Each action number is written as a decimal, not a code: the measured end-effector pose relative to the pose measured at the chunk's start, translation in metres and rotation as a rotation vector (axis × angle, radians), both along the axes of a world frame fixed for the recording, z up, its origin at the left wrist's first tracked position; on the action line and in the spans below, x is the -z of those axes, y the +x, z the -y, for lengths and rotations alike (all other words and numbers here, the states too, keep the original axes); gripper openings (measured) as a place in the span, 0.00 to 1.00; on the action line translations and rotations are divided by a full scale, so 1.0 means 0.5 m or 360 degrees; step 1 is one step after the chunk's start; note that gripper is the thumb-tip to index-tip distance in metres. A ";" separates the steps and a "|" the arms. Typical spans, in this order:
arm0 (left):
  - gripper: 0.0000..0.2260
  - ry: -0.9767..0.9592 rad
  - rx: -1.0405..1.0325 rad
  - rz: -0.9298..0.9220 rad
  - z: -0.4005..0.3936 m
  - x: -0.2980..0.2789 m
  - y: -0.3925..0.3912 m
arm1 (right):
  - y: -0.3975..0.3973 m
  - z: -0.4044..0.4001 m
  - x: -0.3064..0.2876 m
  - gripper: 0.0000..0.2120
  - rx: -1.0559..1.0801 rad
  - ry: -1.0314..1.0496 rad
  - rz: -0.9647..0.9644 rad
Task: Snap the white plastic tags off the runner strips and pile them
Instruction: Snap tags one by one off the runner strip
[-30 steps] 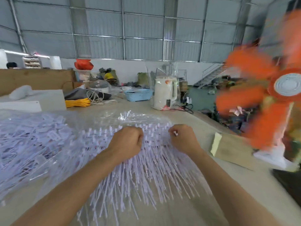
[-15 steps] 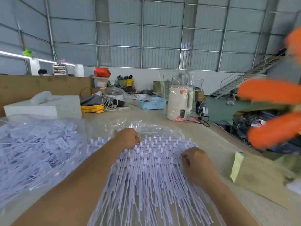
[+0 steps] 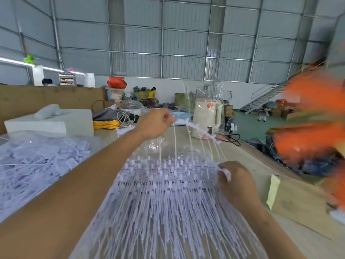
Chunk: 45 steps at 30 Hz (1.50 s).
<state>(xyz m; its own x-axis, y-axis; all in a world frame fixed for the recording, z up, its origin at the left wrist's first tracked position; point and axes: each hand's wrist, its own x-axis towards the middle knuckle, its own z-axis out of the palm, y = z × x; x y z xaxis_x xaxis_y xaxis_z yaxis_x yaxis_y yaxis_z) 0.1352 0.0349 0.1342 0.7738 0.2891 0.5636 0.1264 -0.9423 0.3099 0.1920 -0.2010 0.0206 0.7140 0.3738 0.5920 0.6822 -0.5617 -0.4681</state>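
A stack of white runner strips with long thin tags [image 3: 168,193] lies fanned out on clear plastic in front of me. My left hand [image 3: 155,124] is raised above the stack and grips one runner strip [image 3: 199,129], which slants down to the right with several thin tags hanging from it. My right hand [image 3: 237,180] sits low at the stack's right edge and pinches the lower ends of those tags in its curled fingers. A big pile of loose white tags [image 3: 37,165] fills a clear bag on the left.
A brown cardboard box [image 3: 298,202] lies right of the stack. A spinning orange fan [image 3: 313,131] blurs the right edge. A white kettle [image 3: 205,120], blue basket, yellow cord [image 3: 106,125] and white box [image 3: 56,122] stand at the table's far side.
My left hand has lifted from the stack, pulling one runner strip up and away. My right hand has stayed low at the stack's right edge, holding the tag ends.
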 end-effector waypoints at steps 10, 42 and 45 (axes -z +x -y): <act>0.13 0.0454 -0.0067 0.0509 0.126 -0.147 -0.128 | 0.017 0.018 -0.011 0.09 -0.0059 0.0980 -0.0631; 0.11 0.0326 0.0164 -0.0528 0.057 -0.031 -0.219 | 0.021 0.030 -0.037 0.08 -0.0839 0.1634 -0.2075; 0.12 0.0159 0.0238 -0.0496 0.049 -0.044 -0.255 | -0.002 0.027 -0.041 0.07 -0.0834 0.1553 -0.2053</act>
